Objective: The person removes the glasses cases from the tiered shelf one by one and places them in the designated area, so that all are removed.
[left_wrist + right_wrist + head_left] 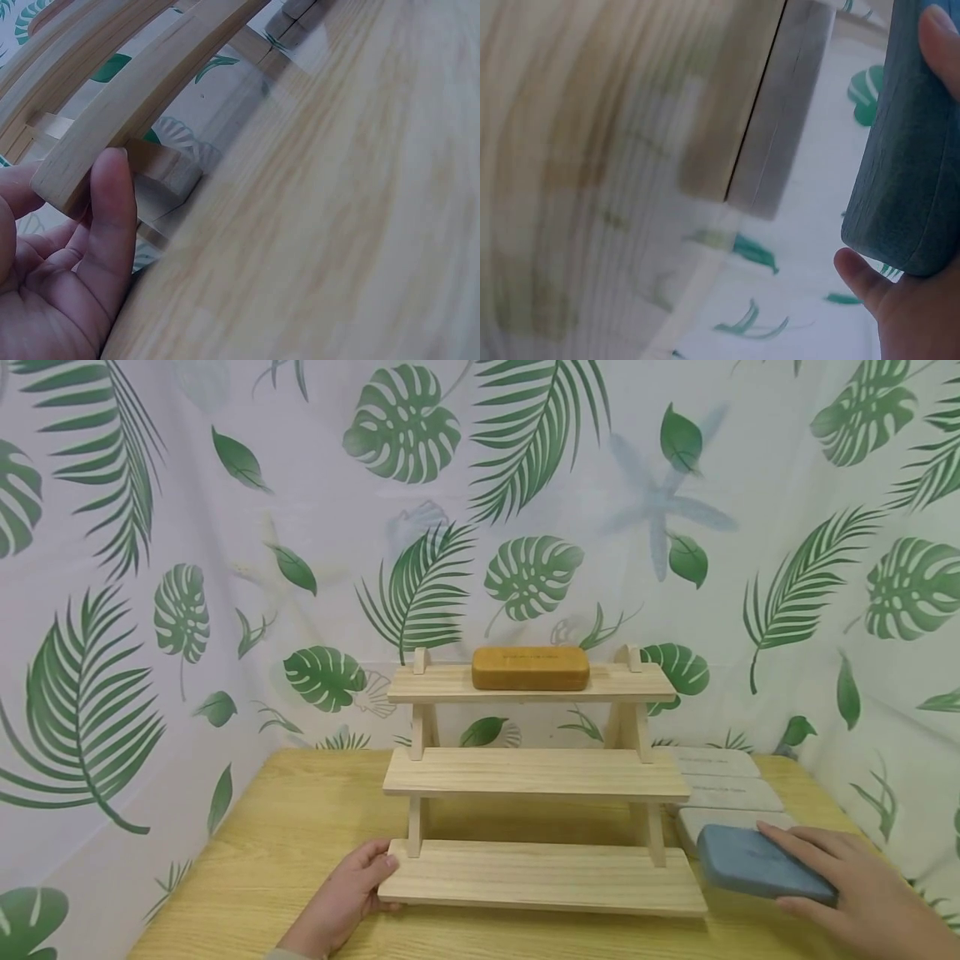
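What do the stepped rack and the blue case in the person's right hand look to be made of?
Stepped rack: pale unfinished-looking wood, with visible grain and a matte surface. Blue case in the right hand: seemingly a fabric- or felt-covered shell, matte and finely textured with rounded edges, though faux leather is possible.

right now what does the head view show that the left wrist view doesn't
Only the head view shows the right hand gripping a blue case, the brown case on the top shelf, three grey cases lying on the table behind the blue one, and the leaf-print backdrop in full.

Only the left wrist view shows, close up, the thumb lying against the bottom shelf's end.

Both show the left hand on the wooden rack, and the table.
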Available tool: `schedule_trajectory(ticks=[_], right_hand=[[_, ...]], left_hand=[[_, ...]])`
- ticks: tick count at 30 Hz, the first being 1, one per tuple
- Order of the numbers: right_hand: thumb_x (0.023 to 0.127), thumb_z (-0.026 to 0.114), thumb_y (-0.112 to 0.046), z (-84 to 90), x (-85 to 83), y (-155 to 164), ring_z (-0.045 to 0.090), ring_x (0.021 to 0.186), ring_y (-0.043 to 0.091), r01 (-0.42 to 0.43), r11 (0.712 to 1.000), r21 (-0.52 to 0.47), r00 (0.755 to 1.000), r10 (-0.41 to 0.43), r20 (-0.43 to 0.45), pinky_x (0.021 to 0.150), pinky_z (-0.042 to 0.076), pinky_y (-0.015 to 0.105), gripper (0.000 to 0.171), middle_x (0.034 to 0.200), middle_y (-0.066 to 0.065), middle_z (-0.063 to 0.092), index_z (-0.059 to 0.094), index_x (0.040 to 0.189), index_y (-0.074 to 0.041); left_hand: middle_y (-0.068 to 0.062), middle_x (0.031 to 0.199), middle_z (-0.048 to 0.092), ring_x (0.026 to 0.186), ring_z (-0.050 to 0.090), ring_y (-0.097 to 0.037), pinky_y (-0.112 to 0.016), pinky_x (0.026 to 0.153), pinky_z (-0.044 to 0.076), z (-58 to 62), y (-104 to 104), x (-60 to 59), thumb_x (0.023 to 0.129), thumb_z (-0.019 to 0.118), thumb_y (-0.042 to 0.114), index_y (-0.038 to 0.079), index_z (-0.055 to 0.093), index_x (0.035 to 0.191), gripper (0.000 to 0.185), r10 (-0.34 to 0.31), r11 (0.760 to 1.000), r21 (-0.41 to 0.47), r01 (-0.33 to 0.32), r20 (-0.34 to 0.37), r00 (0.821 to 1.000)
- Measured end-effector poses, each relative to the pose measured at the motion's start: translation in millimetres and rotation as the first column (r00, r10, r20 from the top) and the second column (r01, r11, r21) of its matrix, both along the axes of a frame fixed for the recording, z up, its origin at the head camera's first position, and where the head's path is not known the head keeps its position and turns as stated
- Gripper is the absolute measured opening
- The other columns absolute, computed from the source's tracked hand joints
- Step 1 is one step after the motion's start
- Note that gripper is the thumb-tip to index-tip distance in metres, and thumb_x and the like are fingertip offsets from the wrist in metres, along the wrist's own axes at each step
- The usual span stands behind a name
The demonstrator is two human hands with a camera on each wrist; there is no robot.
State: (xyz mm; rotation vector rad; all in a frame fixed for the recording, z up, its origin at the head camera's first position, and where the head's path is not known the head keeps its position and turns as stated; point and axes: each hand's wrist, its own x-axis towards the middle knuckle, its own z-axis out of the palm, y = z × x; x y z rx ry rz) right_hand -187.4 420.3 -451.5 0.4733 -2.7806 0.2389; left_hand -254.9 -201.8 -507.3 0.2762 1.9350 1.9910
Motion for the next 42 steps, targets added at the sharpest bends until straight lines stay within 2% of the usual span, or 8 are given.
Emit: schedule_trajectory(ticks=[5, 8, 11, 13, 21, 26, 35, 42], right_hand=[[0.078, 0.084, -0.052, -6.2, -2.0, 13.3, 0.058, 0.102, 0.036, 0.012, 0.999, 0.038, 1.0, -0.012, 0.011, 0.075, 0.047, 0.056, 0.082, 0.122, 0.013, 0.062, 0.053, 0.148, -0.025], [0.078, 0.077, -0.063, -10.1, -5.3, 17.4, 0.057, 0.105, 0.04, 0.043, 0.997, 0.06, 0.993, -0.049, 0.106, 0.079, 0.047, 0.06, 0.084, 0.123, 0.014, 0.061, 0.054, 0.148, -0.023], [0.077, 0.067, -0.075, -14.1, -9.2, 19.4, 0.056, 0.109, 0.045, 0.077, 0.994, 0.077, 0.973, -0.092, 0.21, 0.081, 0.046, 0.062, 0.09, 0.127, 0.018, 0.059, 0.052, 0.149, -0.022], [0.076, 0.063, -0.079, -16.3, -11.1, 19.8, 0.055, 0.111, 0.045, 0.087, 0.993, 0.083, 0.964, -0.105, 0.246, 0.082, 0.047, 0.06, 0.093, 0.129, 0.018, 0.058, 0.053, 0.149, -0.022], [0.076, 0.065, -0.076, -18.0, -17.8, 15.7, 0.053, 0.116, 0.044, 0.041, 0.996, 0.08, 0.946, -0.065, 0.318, 0.085, 0.046, 0.062, 0.091, 0.134, 0.014, 0.057, 0.053, 0.149, -0.023], [0.076, 0.074, -0.067, -19.1, -21.4, 12.0, 0.052, 0.118, 0.045, 0.03, 0.996, 0.09, 0.949, -0.057, 0.311, 0.087, 0.046, 0.063, 0.086, 0.135, 0.014, 0.056, 0.054, 0.148, -0.023], [0.073, 0.088, -0.045, -24.6, -23.9, 11.8, 0.056, 0.113, 0.04, -0.018, 0.997, 0.069, 0.975, 0.003, 0.223, 0.086, 0.049, 0.059, 0.078, 0.131, 0.009, 0.058, 0.06, 0.142, -0.02], [0.07, 0.09, -0.043, -25.0, -25.2, 10.9, 0.055, 0.11, 0.039, -0.034, 0.998, 0.06, 0.981, 0.022, 0.193, 0.084, 0.049, 0.058, 0.078, 0.128, 0.01, 0.058, 0.063, 0.139, -0.02]], left_hand=[[-0.022, 0.135, 0.055, 0.108, 0.065, -0.03, -0.037, 0.08, 0.058, -2.6, -0.2, -1.4, 0.107, 0.053, 0.036, -0.01, 0.03, 0.151, 0.068, -0.001, 1.0, 0.009, 0.001, 0.006, 1.0], [-0.021, 0.134, 0.056, 0.107, 0.065, -0.031, -0.037, 0.079, 0.057, -3.9, -0.2, -2.2, 0.107, 0.053, 0.036, -0.009, 0.03, 0.151, 0.067, -0.001, 1.0, 0.015, 0.001, 0.01, 1.0], [-0.021, 0.134, 0.056, 0.107, 0.065, -0.03, -0.037, 0.08, 0.057, -4.2, 0.0, -2.4, 0.107, 0.053, 0.036, -0.009, 0.03, 0.151, 0.067, -0.002, 1.0, 0.014, 0.002, 0.01, 1.0], [-0.021, 0.135, 0.056, 0.108, 0.065, -0.03, -0.037, 0.08, 0.057, -3.9, 0.1, -2.3, 0.107, 0.053, 0.036, -0.009, 0.03, 0.152, 0.068, -0.003, 1.0, 0.012, 0.003, 0.01, 1.0], [-0.021, 0.134, 0.056, 0.107, 0.064, -0.029, -0.036, 0.079, 0.057, -2.0, 0.2, -0.1, 0.107, 0.053, 0.036, -0.009, 0.029, 0.152, 0.068, 0.0, 1.0, 0.004, 0.0, 0.008, 1.0], [-0.021, 0.133, 0.056, 0.107, 0.064, -0.029, -0.035, 0.078, 0.057, -2.0, 0.6, 1.1, 0.107, 0.054, 0.035, -0.009, 0.029, 0.152, 0.067, -0.001, 1.0, 0.01, 0.001, 0.012, 1.0], [-0.022, 0.135, 0.055, 0.108, 0.063, -0.029, -0.036, 0.079, 0.057, -1.9, 0.2, 1.5, 0.107, 0.053, 0.035, -0.01, 0.028, 0.152, 0.067, -0.001, 1.0, 0.007, 0.001, 0.006, 1.0], [-0.021, 0.133, 0.056, 0.107, 0.064, -0.029, -0.035, 0.078, 0.057, -0.9, 0.5, 0.6, 0.107, 0.052, 0.034, -0.008, 0.03, 0.152, 0.065, 0.001, 1.0, 0.004, -0.001, 0.0, 1.0]])
